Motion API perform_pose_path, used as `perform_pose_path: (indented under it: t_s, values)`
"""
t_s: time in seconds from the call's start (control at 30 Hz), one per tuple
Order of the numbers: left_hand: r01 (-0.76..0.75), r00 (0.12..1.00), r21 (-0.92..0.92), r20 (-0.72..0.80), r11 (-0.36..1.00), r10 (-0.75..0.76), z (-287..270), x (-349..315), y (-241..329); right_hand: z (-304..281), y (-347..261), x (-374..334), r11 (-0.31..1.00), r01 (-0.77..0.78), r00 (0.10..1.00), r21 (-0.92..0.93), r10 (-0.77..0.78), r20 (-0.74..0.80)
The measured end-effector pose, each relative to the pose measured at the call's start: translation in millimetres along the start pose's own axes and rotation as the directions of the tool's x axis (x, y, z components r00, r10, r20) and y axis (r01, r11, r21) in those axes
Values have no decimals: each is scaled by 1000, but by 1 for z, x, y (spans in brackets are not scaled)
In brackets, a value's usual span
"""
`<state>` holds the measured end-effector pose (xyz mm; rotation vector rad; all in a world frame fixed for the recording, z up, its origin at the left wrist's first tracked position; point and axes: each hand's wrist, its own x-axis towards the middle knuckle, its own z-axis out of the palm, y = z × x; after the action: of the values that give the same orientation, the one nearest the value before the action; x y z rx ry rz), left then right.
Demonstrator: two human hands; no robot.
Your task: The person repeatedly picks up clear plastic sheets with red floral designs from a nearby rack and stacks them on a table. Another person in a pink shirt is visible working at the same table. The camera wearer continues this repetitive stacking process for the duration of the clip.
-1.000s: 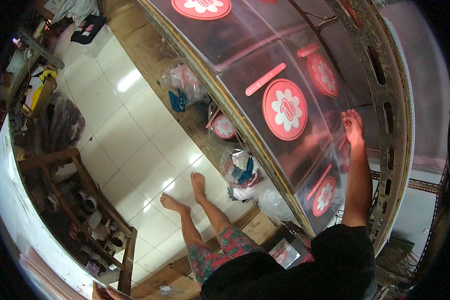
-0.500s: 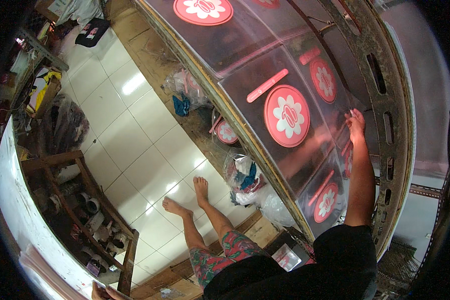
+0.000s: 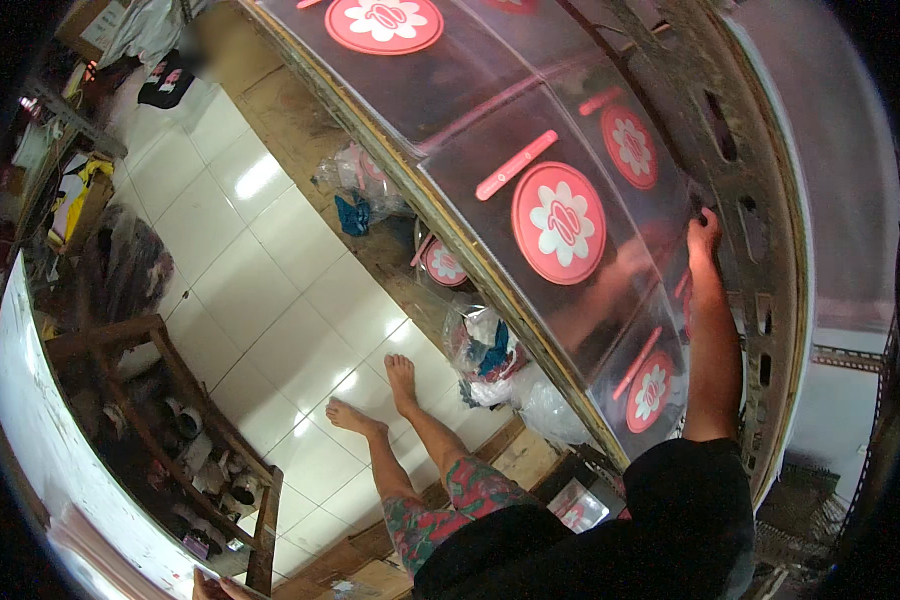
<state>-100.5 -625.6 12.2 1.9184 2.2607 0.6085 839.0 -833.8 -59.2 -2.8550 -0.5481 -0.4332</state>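
Clear plastic sheets (image 3: 470,215) printed with pink round patches bearing white flowers lie along a rack shelf on my right. My right hand (image 3: 705,232) reaches to the sheets' far right edge, its fingers curled in and closed at that edge. The nearest large pink flower print (image 3: 559,223) lies left of this hand, with a pink bar print (image 3: 517,165) above it. My left hand (image 3: 218,587) is mostly cut off at the lower left; its bent fingers sit at the edge of a white tabletop (image 3: 80,450), and what they hold is hidden.
A rusty slotted metal beam (image 3: 740,190) runs close on the right of my arm. Bags of plastic and cloth scraps (image 3: 485,345) sit under the shelf's near edge. A wooden rack with several rolls (image 3: 185,430) stands at left. White floor tiles (image 3: 270,290) lie between.
The view has shifted slightly, so the sheets and beam appear further left. My right hand has curled its fingers more at the sheet edge. My left hand stays at the tabletop edge.
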Motion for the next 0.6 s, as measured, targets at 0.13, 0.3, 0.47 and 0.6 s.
perform_pose_path:
  t_s: [0.13, 0.3, 0.47, 0.6]
  values:
    - [-44, 999, -11, -24, 999, 43, -7, -4, 6, 14, -44, -47, 999, -2, 992, 37, 6, -130]
    - [102, 994, -186, 50, 977, -94, -7, -20, -12, 1, -133, -126, 964, -50, 996, 259, 28, 89]
    - [-166, 985, -276, -83, 947, 149, 5, -14, -25, -83, -288, -269, 640, 142, 936, 755, -334, 107]
    - [-234, 968, -326, -168, 916, 188, -14, -10, -19, -93, -357, -369, 336, -118, 798, 934, -527, 291]
